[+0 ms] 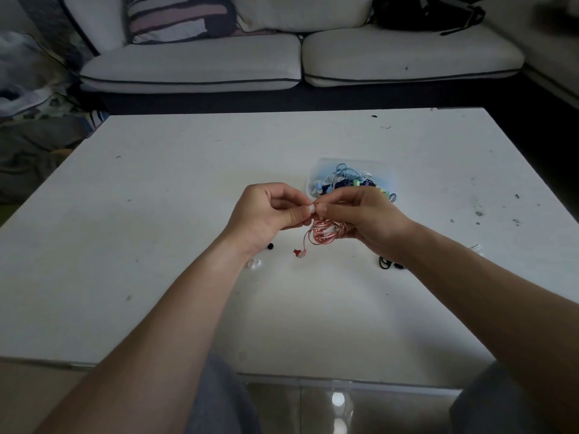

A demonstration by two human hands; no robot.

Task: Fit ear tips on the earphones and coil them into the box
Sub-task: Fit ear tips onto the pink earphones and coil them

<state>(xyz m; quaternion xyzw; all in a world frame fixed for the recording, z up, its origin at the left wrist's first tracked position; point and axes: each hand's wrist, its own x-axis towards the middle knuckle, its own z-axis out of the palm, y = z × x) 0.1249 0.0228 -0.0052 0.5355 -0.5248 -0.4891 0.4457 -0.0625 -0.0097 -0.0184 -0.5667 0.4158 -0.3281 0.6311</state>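
Holding ear tip [311, 209] sideways, L hand [269, 211]; R hand [366, 214] grips earphones [324, 232].

1. A white worktop [188, 183] fills the middle, flecked with small dark marks, most of them toward its right edge.
2. Beyond its far edge stands a white sofa [188, 64] with dark piping.
3. A striped cushion [178, 18] leans at the sofa's left, and a black bag [423, 10] lies at its right.
4. A heap of cloth [28, 98] sits off the worktop's left edge.
5. The glossy floor [338, 399] below the near edge reflects a light, and the room is dim.

Ear tip [312, 209], earphones [324, 232] in fingers [332, 211]
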